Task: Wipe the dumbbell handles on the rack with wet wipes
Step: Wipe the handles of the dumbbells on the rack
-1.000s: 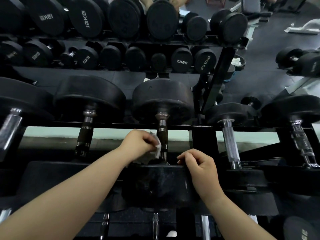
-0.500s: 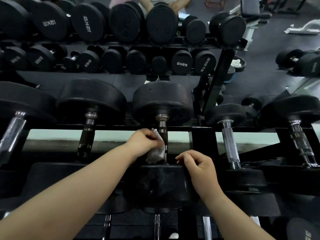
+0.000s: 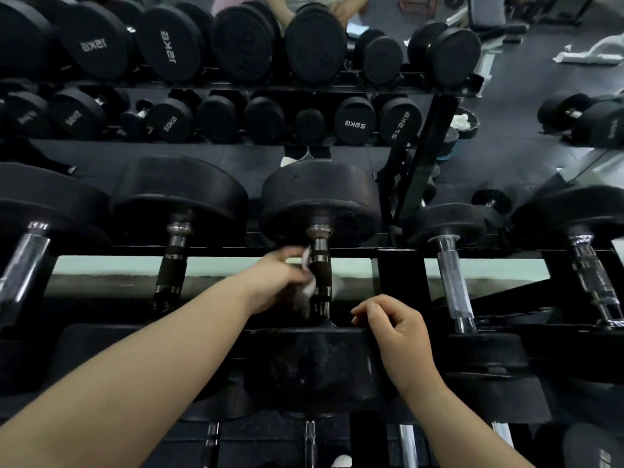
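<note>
forearms: bare (both) | left hand (image 3: 280, 282): bare | right hand (image 3: 395, 329): bare

five dumbbell handles (image 3: 320, 268) on the near rack (image 3: 398, 265), just one white wipe (image 3: 309, 292), two hands, left hand (image 3: 280, 282) plus right hand (image 3: 395, 329)
</note>
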